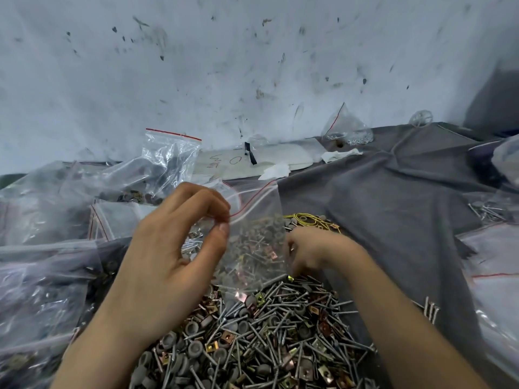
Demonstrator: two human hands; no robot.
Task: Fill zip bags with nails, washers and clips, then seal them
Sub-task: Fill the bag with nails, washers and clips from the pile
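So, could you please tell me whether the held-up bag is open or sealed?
Open: the left hand pinches one lip of the bag, and its red-edged mouth gapes apart, not pressed shut.

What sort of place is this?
Likely a small hardware-packing bench: a heap of nails, washers and clips, filled zip bags piled beside it, and the left hand pinching a clear zip bag.

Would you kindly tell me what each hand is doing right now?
Left hand: pinching the zip bag.
Right hand: blurred at the pile; cannot tell.
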